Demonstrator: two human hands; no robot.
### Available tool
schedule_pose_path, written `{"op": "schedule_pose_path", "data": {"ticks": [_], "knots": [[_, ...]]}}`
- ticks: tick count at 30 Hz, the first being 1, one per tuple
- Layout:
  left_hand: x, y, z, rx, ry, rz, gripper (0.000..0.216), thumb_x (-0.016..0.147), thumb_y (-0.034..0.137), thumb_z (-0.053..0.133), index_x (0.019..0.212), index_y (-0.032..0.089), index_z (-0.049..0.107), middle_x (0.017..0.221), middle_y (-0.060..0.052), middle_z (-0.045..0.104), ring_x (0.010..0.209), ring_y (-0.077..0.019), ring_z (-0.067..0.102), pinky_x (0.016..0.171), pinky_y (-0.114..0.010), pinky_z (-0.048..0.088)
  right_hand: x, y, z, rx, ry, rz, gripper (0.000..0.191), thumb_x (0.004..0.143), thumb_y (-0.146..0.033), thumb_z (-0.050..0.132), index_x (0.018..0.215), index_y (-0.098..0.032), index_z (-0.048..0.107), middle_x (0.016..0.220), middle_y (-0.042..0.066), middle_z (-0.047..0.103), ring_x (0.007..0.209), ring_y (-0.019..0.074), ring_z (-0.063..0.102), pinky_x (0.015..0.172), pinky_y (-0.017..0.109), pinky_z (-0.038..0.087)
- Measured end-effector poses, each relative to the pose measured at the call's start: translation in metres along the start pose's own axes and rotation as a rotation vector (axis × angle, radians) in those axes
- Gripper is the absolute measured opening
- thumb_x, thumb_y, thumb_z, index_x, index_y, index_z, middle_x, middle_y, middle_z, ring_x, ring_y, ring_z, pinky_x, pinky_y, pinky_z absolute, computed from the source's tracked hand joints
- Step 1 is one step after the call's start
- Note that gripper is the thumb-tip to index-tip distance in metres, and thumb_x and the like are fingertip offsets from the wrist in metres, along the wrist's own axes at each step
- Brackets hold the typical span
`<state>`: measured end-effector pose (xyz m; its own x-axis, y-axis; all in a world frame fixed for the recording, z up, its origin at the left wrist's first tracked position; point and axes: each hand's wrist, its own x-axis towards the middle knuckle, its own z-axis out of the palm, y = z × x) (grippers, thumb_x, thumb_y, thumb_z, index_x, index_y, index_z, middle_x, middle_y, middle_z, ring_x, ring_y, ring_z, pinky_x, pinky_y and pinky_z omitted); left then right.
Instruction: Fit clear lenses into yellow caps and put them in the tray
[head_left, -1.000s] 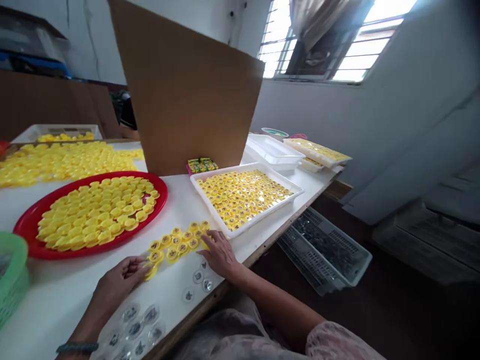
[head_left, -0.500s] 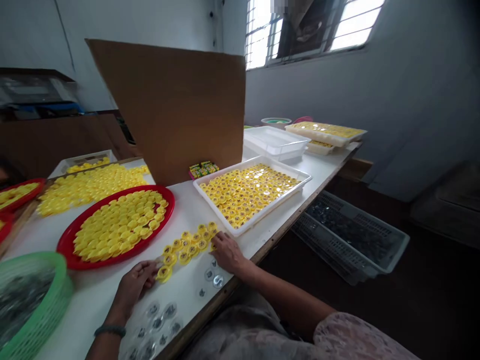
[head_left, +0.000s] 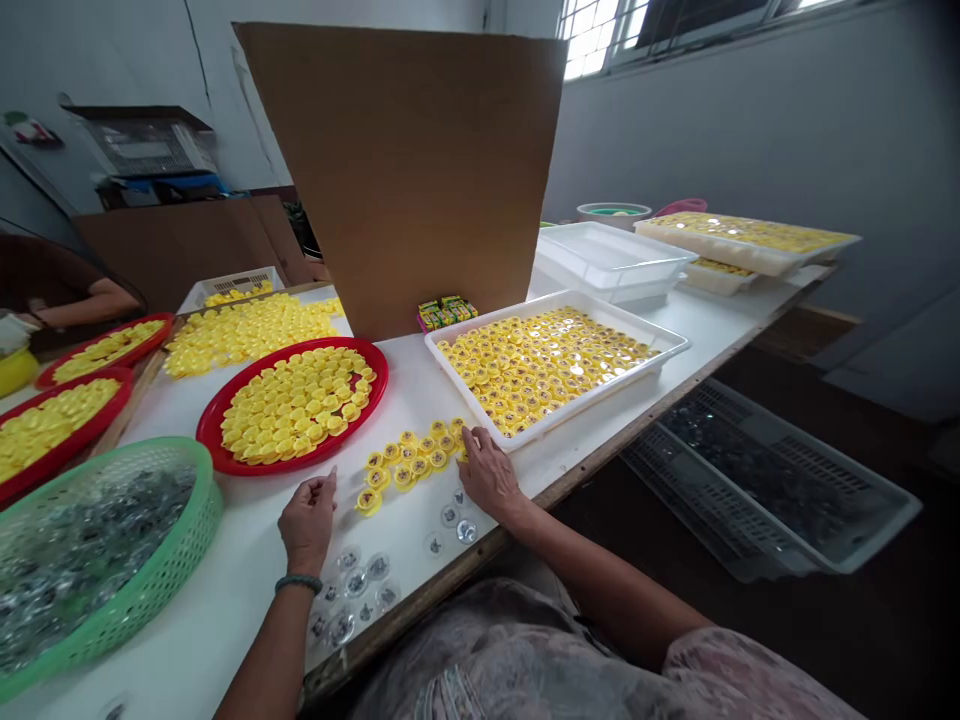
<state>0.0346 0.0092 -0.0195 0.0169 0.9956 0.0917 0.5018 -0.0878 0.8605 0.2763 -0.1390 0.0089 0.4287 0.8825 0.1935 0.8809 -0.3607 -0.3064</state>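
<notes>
Small round yellow caps with a dark printed picture (head_left: 407, 462) lie in a loose cluster on the white tabletop. At the right end of that cluster my right hand (head_left: 491, 475) has its fingers curled around a yellow cap, mostly hidden by them. My left hand (head_left: 309, 518) is off to the cluster's left, index finger out, and nothing shows in it. Clear plastic discs with dark prints (head_left: 355, 582) lie nearer me in two groups. Behind the cluster, a white tray (head_left: 517, 440) holds many printed caps, and a red plate (head_left: 214, 440) holds plain yellow caps.
A green basket (head_left: 184, 535) of clear pieces stands at left. Loose yellow caps (head_left: 247, 330) and more red plates (head_left: 124, 395) lie beyond. An upright cardboard sheet (head_left: 420, 180) stands behind small green-yellow boxes (head_left: 448, 312). A crate (head_left: 847, 560) sits below the table's right edge. A co-worker's arm (head_left: 97, 300) shows far left.
My left hand has drawn back leftward from the nearest yellow cap. The right hand stays at the cluster's right end. The whole view has shifted, showing more of the left side.
</notes>
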Motion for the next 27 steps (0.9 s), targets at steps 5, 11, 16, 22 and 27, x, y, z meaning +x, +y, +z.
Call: {"op": "schedule_pose_path", "data": {"ticks": [5, 11, 16, 22, 27], "knots": [[0.003, -0.002, 0.000, 0.104, -0.035, 0.042, 0.039, 0.077, 0.059, 0.054, 0.079, 0.020, 0.061, 0.073, -0.001, 0.064, 0.063, -0.0186, 0.058, 0.065, -0.028, 0.045, 0.006, -0.003, -0.004, -0.057, -0.097, 0.046, 0.044, 0.086, -0.019, 0.042, 0.130, -0.016, 0.035, 0.122, 0.014, 0.044, 0.105, 0.0210, 0.050, 0.080, 0.028, 0.046], [0.004, 0.000, 0.000, 0.139, -0.057, 0.037, 0.041, 0.076, 0.060, 0.052, 0.079, 0.020, 0.060, 0.075, -0.002, 0.064, 0.067, -0.0216, 0.059, 0.063, -0.029, 0.046, 0.012, -0.003, -0.001, -0.105, -0.077, 0.054, 0.038, 0.084, -0.015, 0.042, 0.121, -0.017, 0.042, 0.113, 0.013, 0.048, 0.096, 0.0213, 0.053, 0.070, 0.027, 0.047], [0.005, 0.000, 0.000, 0.164, -0.086, 0.036, 0.039, 0.077, 0.060, 0.051, 0.081, 0.022, 0.060, 0.077, -0.002, 0.065, 0.070, -0.0230, 0.060, 0.066, -0.030, 0.046, 0.014, -0.006, 0.000, -0.120, -0.058, -0.014, 0.036, 0.083, -0.011, 0.040, 0.119, -0.014, 0.045, 0.105, 0.014, 0.052, 0.095, 0.0230, 0.051, 0.082, 0.031, 0.044], [0.006, 0.002, 0.001, 0.189, -0.115, -0.001, 0.036, 0.077, 0.058, 0.050, 0.081, 0.024, 0.060, 0.080, 0.000, 0.065, 0.072, -0.0226, 0.060, 0.070, -0.032, 0.044, -0.006, -0.003, -0.005, -0.132, -0.113, 0.030, 0.025, 0.083, -0.007, 0.041, 0.104, -0.017, 0.049, 0.099, 0.011, 0.054, 0.092, 0.0224, 0.051, 0.073, 0.028, 0.045], [0.004, 0.015, -0.008, 0.272, -0.158, -0.051, 0.039, 0.072, 0.062, 0.048, 0.078, 0.025, 0.059, 0.077, -0.001, 0.065, 0.075, -0.0267, 0.060, 0.068, -0.036, 0.044, -0.013, 0.004, -0.006, -0.097, -0.135, 0.005, 0.022, 0.082, -0.005, 0.041, 0.097, -0.018, 0.051, 0.095, 0.008, 0.056, 0.089, 0.0214, 0.053, 0.069, 0.027, 0.045]]}}
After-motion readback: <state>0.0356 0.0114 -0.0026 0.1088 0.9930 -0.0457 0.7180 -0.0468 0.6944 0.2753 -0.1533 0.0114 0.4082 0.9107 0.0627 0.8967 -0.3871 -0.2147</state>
